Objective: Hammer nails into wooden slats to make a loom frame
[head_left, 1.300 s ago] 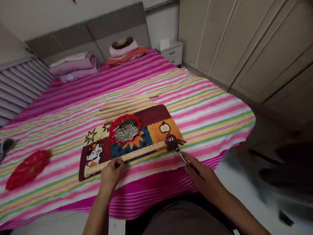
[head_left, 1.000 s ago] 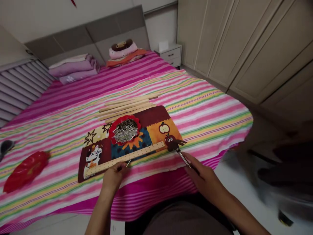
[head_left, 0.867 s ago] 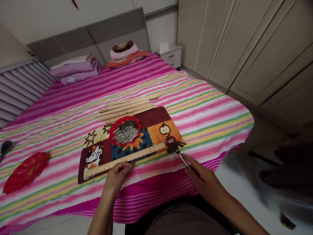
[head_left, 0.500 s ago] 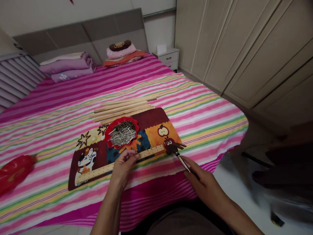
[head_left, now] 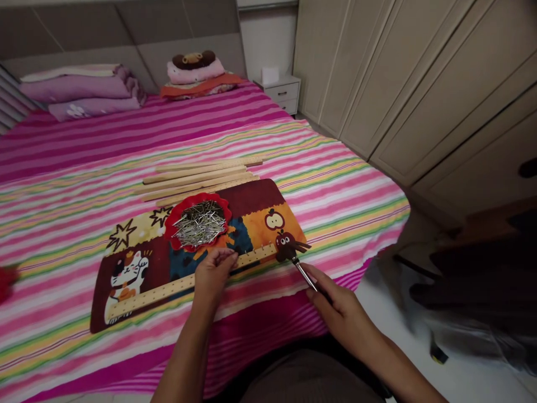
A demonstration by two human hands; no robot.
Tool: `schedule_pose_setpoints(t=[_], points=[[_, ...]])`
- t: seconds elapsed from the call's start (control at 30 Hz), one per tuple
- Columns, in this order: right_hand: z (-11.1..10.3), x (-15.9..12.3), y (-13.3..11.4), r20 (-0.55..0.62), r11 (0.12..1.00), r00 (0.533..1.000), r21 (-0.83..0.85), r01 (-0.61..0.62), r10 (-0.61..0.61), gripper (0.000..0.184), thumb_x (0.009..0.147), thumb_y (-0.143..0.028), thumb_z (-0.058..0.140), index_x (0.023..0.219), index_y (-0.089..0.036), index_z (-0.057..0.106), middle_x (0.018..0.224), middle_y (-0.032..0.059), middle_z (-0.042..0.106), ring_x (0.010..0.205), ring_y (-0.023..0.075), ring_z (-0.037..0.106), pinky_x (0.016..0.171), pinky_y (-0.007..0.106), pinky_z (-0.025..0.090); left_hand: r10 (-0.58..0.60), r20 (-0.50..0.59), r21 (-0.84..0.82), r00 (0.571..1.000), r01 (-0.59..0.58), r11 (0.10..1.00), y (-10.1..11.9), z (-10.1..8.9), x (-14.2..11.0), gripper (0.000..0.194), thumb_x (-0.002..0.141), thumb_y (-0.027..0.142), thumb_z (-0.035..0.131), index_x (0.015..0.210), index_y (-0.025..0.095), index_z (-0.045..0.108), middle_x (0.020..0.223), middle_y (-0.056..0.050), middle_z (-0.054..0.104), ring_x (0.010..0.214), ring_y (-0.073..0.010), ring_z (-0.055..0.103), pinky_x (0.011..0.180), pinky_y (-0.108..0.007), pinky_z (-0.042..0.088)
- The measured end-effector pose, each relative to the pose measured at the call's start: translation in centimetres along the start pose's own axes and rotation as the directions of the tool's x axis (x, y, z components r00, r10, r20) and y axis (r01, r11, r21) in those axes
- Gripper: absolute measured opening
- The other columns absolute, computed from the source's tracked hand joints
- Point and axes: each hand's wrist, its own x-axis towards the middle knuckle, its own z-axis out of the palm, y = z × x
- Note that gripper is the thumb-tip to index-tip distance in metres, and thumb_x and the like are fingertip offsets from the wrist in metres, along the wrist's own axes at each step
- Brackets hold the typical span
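A pale wooden strip (head_left: pixel 168 289) with rows of small holes lies across a patterned mat (head_left: pixel 260 196). Several nails stand upright near its right end. My left hand (head_left: pixel 215 274) is over the strip's middle, thumb and fingers pinched together close to its surface; whatever is between the fingertips is too small to make out. My right hand (head_left: pixel 342 302) grips a claw hammer (head_left: pixel 305 274) by its handle, with the dark head over the strip's right end. Whether the head touches the wood, I cannot tell. Behind the strip sits a red scalloped bowl (head_left: pixel 171 239) full of loose nails (head_left: pixel 201 224).
More wooden strips (head_left: pixel 197 178) lie in a pile behind the mat. A striped sheet (head_left: pixel 335 184) covers the bed, whose edge drops off at the right. Folded bedding (head_left: pixel 92 89) rests near the headboard. A red object (head_left: pixel 6 282) shows at the left edge.
The view has shifted, with the bedding and bowl now farther left in the picture. Both hands keep nearly the same place over the strip, and the hammer stays in my right hand.
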Motion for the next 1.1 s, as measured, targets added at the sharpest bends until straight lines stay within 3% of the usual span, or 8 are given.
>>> schedule_pose_setpoints(t=[0.4, 0.57, 0.7, 0.87, 1.03, 1.1], points=[[0.0, -0.3, -0.4, 0.007, 1.000, 1.000, 0.026, -0.006, 0.006, 0.045, 0.092, -0.027, 0.044, 0.135, -0.016, 0.051, 0.086, 0.0035, 0.073, 0.083, 0.0191, 0.069, 0.075, 0.028, 0.057, 0.099, 0.039, 0.280, 0.994, -0.106, 0.954, -0.5, -0.3, 0.0, 0.024, 0.058, 0.041, 0.069, 0.070, 0.021, 0.067, 0.059, 0.002, 0.064, 0.056, -0.0120, 0.054, 0.053, -0.023, 0.039], [0.2, -0.4, -0.9, 0.008, 1.000, 1.000, 0.016, 0.007, -0.007, 0.045, 0.092, -0.025, 0.043, 0.136, -0.015, 0.050, 0.078, 0.0024, 0.072, 0.080, 0.0187, 0.068, 0.072, 0.028, 0.057, 0.157, 0.002, 0.347, 0.988, -0.148, 0.926, -0.8, -0.1, 0.0, 0.021, 0.058, 0.040, 0.069, 0.070, 0.022, 0.069, 0.063, 0.001, 0.066, 0.062, -0.0145, 0.057, 0.059, -0.025, 0.042], [0.5, 0.3, -2.4, 0.043, 0.995, 0.996, 0.063, 0.081, -0.084, 0.045, 0.094, -0.021, 0.039, 0.139, -0.017, 0.046, 0.096, 0.0043, 0.072, 0.088, 0.0162, 0.068, 0.081, 0.028, 0.055, 0.194, -0.005, 0.369, 0.981, -0.179, 0.912, -0.8, 0.1, -0.2, 0.017, 0.060, 0.037, 0.067, 0.069, 0.023, 0.070, 0.068, 0.001, 0.067, 0.066, -0.0157, 0.059, 0.065, -0.027, 0.044], [1.7, 2.5, -4.5, 0.087, 0.980, 0.976, 0.045, 0.195, -0.198, 0.047, 0.094, -0.015, 0.039, 0.140, -0.018, 0.043, 0.093, 0.0050, 0.074, 0.100, 0.0188, 0.067, 0.087, 0.033, 0.055, 0.256, 0.005, 0.409, 0.967, -0.236, 0.881, -0.7, 0.2, -0.4, 0.012, 0.063, 0.035, 0.065, 0.065, 0.024, 0.069, 0.068, 0.001, 0.066, 0.063, -0.0147, 0.056, 0.065, -0.027, 0.042], [3.0, 4.2, -5.2, 0.148, 0.930, 0.920, -0.011, 0.368, -0.362, 0.050, 0.093, -0.010, 0.038, 0.141, -0.023, 0.040, 0.128, 0.0102, 0.063, 0.115, 0.0210, 0.061, 0.093, 0.039, 0.052, 0.283, -0.014, 0.407, 0.959, -0.253, 0.878, -0.7, 0.4, -0.6, 0.008, 0.062, 0.032, 0.065, 0.061, 0.024, 0.067, 0.062, 0.002, 0.062, 0.059, -0.0140, 0.052, 0.061, -0.025, 0.040], [3.3, 4.4, -5.2, 0.155, 0.911, 0.903, -0.042, 0.411, -0.401, 0.052, 0.093, -0.009, 0.038, 0.143, -0.024, 0.036, 0.131, 0.0106, 0.061, 0.117, 0.0216, 0.060, 0.094, 0.040, 0.052, 0.284, -0.012, 0.406, 0.959, -0.255, 0.877, -0.6, 0.4, -0.6, 0.008, 0.062, 0.031, 0.064, 0.061, 0.024, 0.067, 0.062, 0.002, 0.062, 0.059, -0.0142, 0.052, 0.061, -0.025, 0.039]])
